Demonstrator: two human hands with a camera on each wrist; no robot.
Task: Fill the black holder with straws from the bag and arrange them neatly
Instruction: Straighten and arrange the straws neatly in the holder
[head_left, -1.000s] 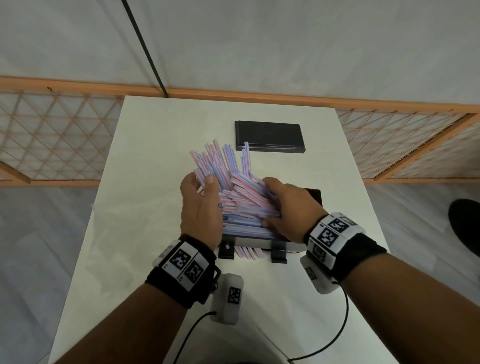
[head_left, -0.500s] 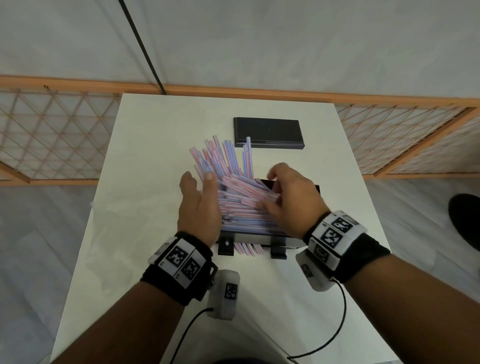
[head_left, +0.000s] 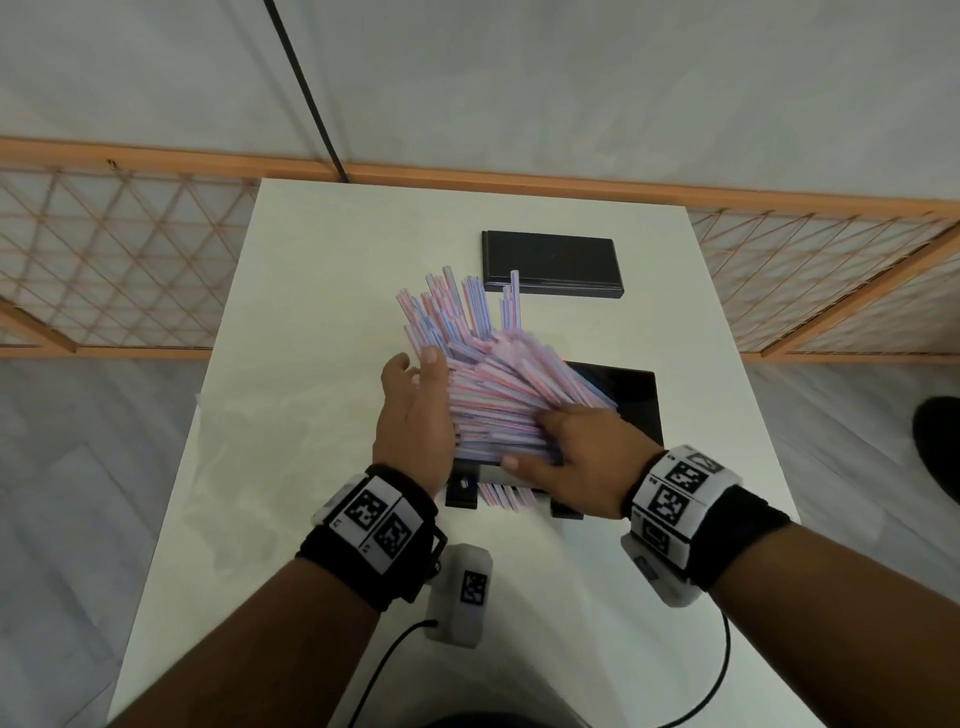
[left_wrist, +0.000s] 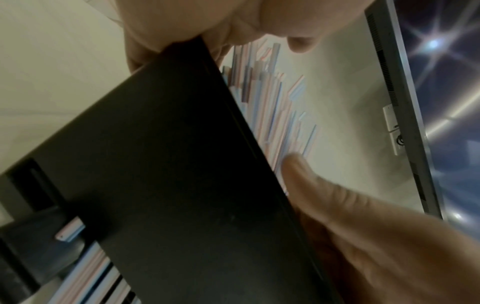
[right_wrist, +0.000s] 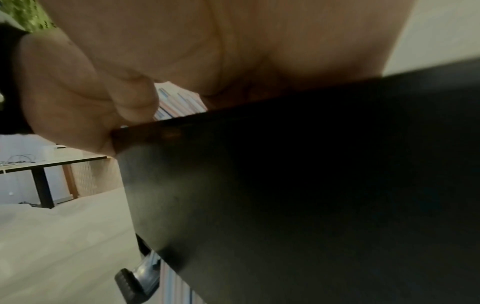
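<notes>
The black holder (head_left: 636, 410) stands mid-table, heaped with pink-and-blue striped straws (head_left: 498, 384). Many straws fan out over its far left corner, and a few ends poke out low at its front (head_left: 506, 496). My left hand (head_left: 415, 410) presses with straight fingers against the left side of the pile. Its thumb (left_wrist: 324, 185) lies along the holder wall (left_wrist: 168, 164), beside the protruding straws (left_wrist: 267, 107). My right hand (head_left: 571, 457) lies flat on the straws at the near rim, fingers pointing left. From the right wrist, the palm (right_wrist: 233, 41) covers the straws (right_wrist: 179, 102) above the holder's wall (right_wrist: 311, 185).
A flat black lid (head_left: 550, 262) lies at the back of the white table (head_left: 311, 415). An orange lattice fence (head_left: 104, 270) runs behind and beside the table. Cables (head_left: 719, 670) trail from my wrist cameras near the table's front edge. A dark shoe (head_left: 935, 447) is at far right.
My right hand has slid from the far right of the pile back to the near rim, and the straws under it lie flatter. My left hand has stayed against the left side.
</notes>
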